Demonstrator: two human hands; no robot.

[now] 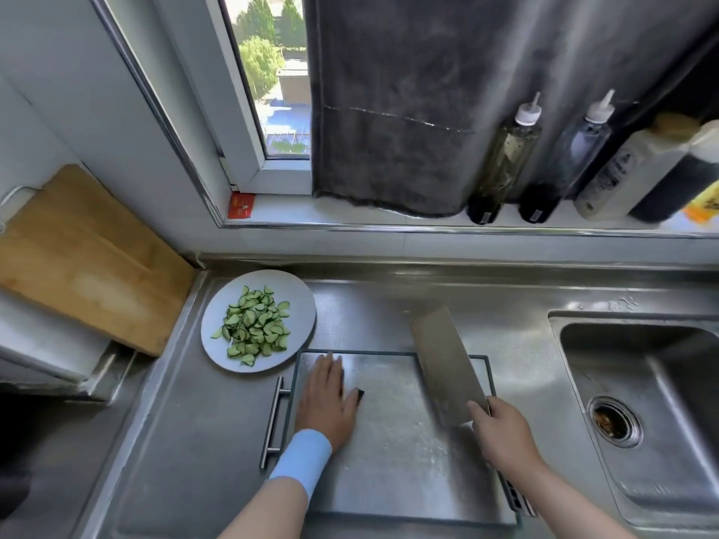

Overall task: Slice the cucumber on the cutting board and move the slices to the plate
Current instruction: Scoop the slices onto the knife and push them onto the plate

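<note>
The left hand (328,402) lies flat, fingers straight, on the cutting board (397,461), with a small dark piece (360,393) at its thumb. The right hand (502,433) grips the cleaver (447,367), blade slanting away over the board. The cucumber slices (255,330) are heaped on the plate (218,309), just beyond the left hand on the worktop (175,441). The sink (681,402) lies right of the right hand.
</note>
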